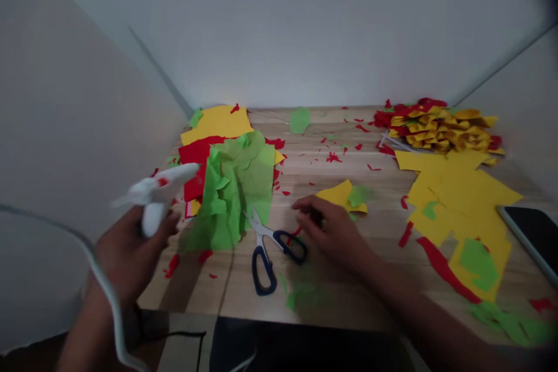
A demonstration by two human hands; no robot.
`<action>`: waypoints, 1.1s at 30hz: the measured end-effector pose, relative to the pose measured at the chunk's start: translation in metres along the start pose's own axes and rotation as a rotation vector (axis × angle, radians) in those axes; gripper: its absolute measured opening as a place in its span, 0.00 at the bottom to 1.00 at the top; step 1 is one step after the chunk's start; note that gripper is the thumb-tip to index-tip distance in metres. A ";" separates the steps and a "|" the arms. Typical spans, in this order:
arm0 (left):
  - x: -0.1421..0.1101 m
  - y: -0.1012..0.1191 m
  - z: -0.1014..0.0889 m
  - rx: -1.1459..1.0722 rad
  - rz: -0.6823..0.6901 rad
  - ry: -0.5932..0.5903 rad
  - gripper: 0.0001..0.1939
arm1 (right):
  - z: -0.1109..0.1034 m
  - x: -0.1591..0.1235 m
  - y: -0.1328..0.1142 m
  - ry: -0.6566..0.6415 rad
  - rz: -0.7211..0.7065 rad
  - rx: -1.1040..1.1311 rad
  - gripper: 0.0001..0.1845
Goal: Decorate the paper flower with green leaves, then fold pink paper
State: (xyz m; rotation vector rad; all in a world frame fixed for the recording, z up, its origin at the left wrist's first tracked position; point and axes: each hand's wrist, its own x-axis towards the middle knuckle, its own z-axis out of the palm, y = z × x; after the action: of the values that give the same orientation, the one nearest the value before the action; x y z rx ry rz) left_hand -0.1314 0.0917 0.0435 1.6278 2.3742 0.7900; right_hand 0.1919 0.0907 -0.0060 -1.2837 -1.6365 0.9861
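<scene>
My left hand point(131, 256) is wrapped round the handle of a white hot glue gun point(153, 197), raised over the left side of the table. Its nozzle points right, towards crumpled green paper sheets point(231, 186). A pair of scissors point(264, 244) with dark blue handles lies with its blades spread, the tips at the green paper. Just right of the scissors is my right hand point(331, 229), low over the table, fingers loosely bent and apart, with no held thing visible. A yellow paper piece point(337, 193) with a green scrap lies beyond that hand.
A grey-white cord point(104, 282) runs past my left arm. Yellow sheets point(457, 192) and a heap of folded yellow paper point(449, 131) lie at the right. A phone point(534, 235) sits by the right edge. Red scraps point(333, 157) are scattered about; walls enclose the table.
</scene>
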 end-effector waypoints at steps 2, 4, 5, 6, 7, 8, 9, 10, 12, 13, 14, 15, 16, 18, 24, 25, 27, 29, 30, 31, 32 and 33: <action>-0.007 0.036 0.009 0.146 0.158 -0.030 0.15 | 0.032 0.005 -0.017 -0.133 0.080 0.183 0.20; -0.019 0.065 0.021 0.215 0.278 -0.038 0.12 | 0.057 0.010 -0.031 -0.177 0.160 0.413 0.33; -0.027 0.075 0.027 0.237 0.344 -0.063 0.10 | 0.066 0.013 -0.036 -0.165 0.181 0.515 0.33; -0.035 0.083 0.034 0.249 0.416 -0.076 0.08 | 0.074 0.014 -0.040 -0.127 0.193 0.599 0.31; -0.042 0.089 0.039 0.254 0.480 -0.081 0.07 | 0.078 0.015 -0.042 -0.073 0.205 0.665 0.27; -0.049 0.094 0.044 0.250 0.540 -0.082 0.06 | 0.081 0.015 -0.042 -0.010 0.222 0.708 0.24; -0.055 0.097 0.048 0.237 0.592 -0.080 0.06 | 0.081 0.013 -0.041 0.051 0.248 0.738 0.22; -0.060 0.099 0.051 0.213 0.640 -0.085 0.06 | 0.080 0.009 -0.039 0.106 0.284 0.761 0.21; -0.064 0.102 0.052 0.140 0.733 -0.158 0.07 | 0.073 -0.001 -0.030 0.218 0.362 0.807 0.22; -0.063 0.104 0.052 0.089 0.774 -0.215 0.08 | 0.068 -0.008 -0.025 0.276 0.391 0.841 0.22; -0.060 0.106 0.052 0.033 0.804 -0.275 0.10 | 0.063 -0.015 -0.019 0.342 0.404 0.887 0.21; -0.054 0.108 0.053 -0.021 0.817 -0.324 0.11 | 0.057 -0.022 -0.013 0.407 0.398 0.939 0.20; -0.047 0.112 0.057 -0.065 0.813 -0.347 0.12 | 0.051 -0.028 -0.007 0.467 0.377 0.985 0.18; -0.030 0.124 0.072 -0.119 0.788 -0.338 0.13 | 0.039 -0.039 0.003 0.561 0.303 1.028 0.15; -0.009 0.171 0.156 -0.091 1.156 -0.628 0.13 | 0.003 -0.057 0.021 0.796 0.185 0.841 0.11; -0.011 0.175 0.165 -0.051 1.210 -0.650 0.14 | -0.003 -0.060 0.024 0.811 0.188 0.810 0.11; -0.018 0.173 0.175 0.050 1.277 -0.634 0.13 | -0.014 -0.065 0.030 0.818 0.207 0.745 0.13; -0.025 0.164 0.173 0.134 1.311 -0.584 0.10 | -0.023 -0.072 0.037 0.813 0.237 0.677 0.14; -0.028 0.158 0.170 0.154 1.327 -0.563 0.10 | -0.027 -0.074 0.041 0.811 0.249 0.654 0.14; -0.030 0.153 0.166 0.155 1.339 -0.550 0.10 | -0.029 -0.076 0.043 0.811 0.261 0.645 0.14; -0.030 0.149 0.162 0.142 1.339 -0.545 0.11 | -0.031 -0.077 0.045 0.811 0.273 0.650 0.14; -0.030 0.146 0.159 0.118 1.323 -0.540 0.11 | -0.032 -0.077 0.047 0.813 0.280 0.666 0.14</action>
State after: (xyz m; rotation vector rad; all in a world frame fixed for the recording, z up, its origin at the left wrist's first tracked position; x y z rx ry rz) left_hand 0.0658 0.1570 -0.0225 2.8958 0.7935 0.2073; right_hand 0.2491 0.0260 -0.0478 -1.2083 -0.4576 0.8826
